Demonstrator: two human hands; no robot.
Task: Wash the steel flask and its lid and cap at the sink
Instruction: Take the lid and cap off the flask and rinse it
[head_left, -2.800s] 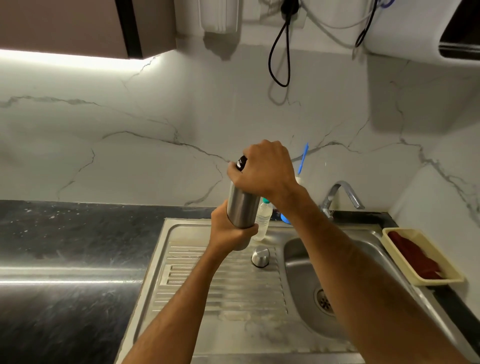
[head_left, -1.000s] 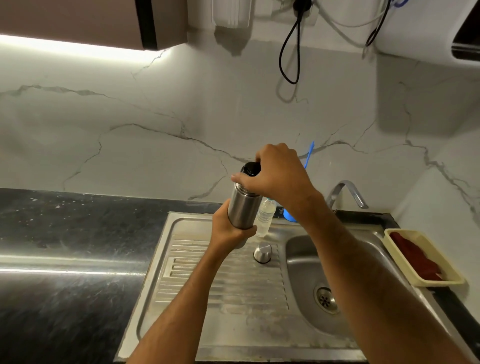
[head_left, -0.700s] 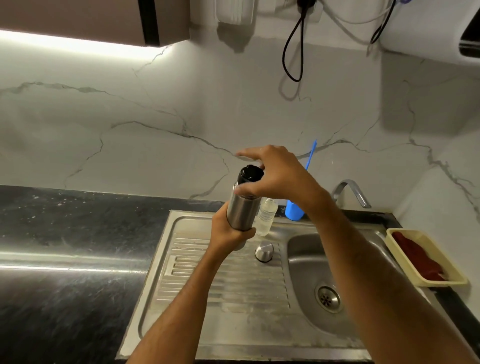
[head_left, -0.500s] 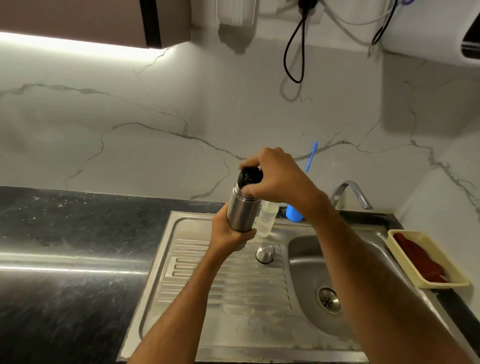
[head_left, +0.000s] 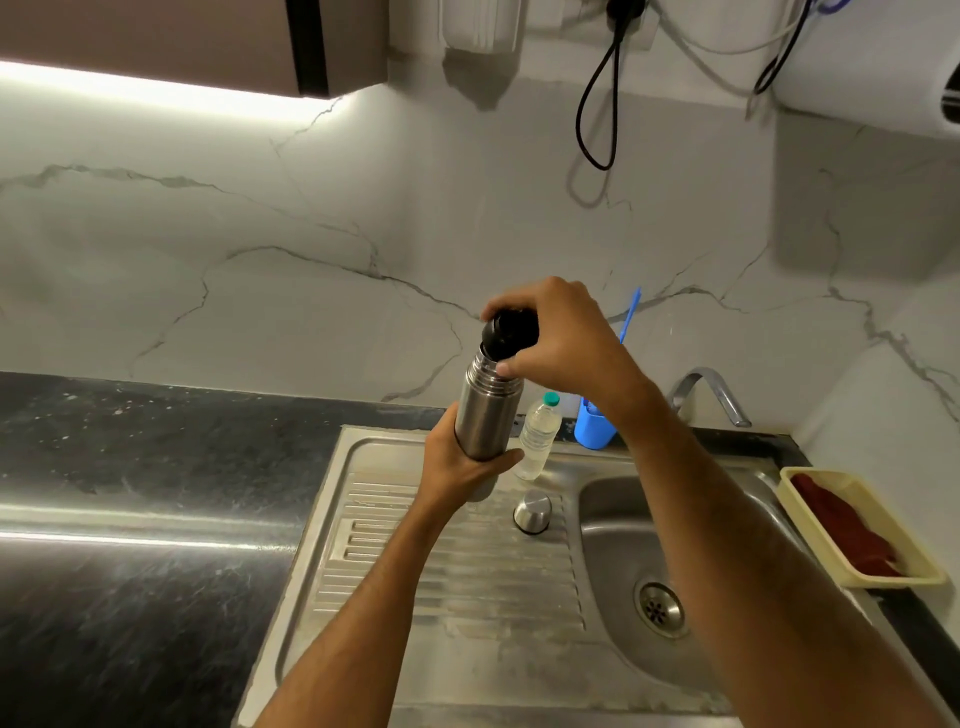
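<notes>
The steel flask (head_left: 485, 415) is held above the sink's draining board (head_left: 441, 566) in our left hand (head_left: 460, 460). Our right hand (head_left: 558, 338), briefly released a moment ago, again grips the black lid (head_left: 509, 332), apparently unscrewing it; the steel cap (head_left: 531, 512) already rests below.

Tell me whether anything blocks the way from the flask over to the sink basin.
Nothing visible does. The left hand holds the flask in the air above the drainboard. The steel cap and plastic bottle sit lower, beside that path. The basin to the right looks open.
</notes>
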